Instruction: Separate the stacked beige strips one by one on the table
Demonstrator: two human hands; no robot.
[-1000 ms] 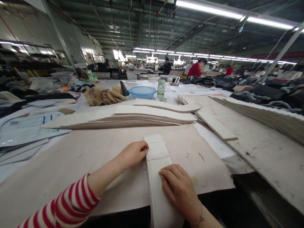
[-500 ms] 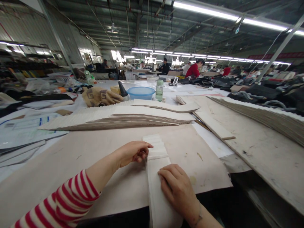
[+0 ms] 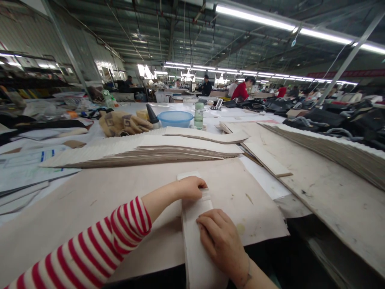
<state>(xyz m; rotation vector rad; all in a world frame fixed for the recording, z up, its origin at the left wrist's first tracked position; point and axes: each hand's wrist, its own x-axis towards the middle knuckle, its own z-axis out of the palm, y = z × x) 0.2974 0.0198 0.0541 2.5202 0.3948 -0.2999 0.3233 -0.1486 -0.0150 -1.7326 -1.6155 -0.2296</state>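
Note:
A stack of long white strips (image 3: 192, 233), with stepped overlapping ends near the top, runs away from me across a large pale sheet (image 3: 144, 249). My left hand (image 3: 192, 188) reaches over the stack from the left. Its fingers are bent and closed at the upper strip's right side; the fingertips are partly hidden. Lower down, my right hand (image 3: 221, 241) rests on the right side of the stack, fingers pressed together and bent over it, the thumb out of sight. The near end of the strips passes out of the bottom of the view.
Behind the sheet lies a wide fanned pile of strips (image 3: 150, 150). Farther back are a patterned tan cloth item (image 3: 123, 122), a blue basin (image 3: 175, 119) and a green bottle (image 3: 198, 116). Another fanned pile (image 3: 327, 138) and a single strip (image 3: 270, 160) lie to the right.
My left hand has moved right, from beside the stack to across it, and its fingers have closed at the stepped ends. My right hand stays on the stack.

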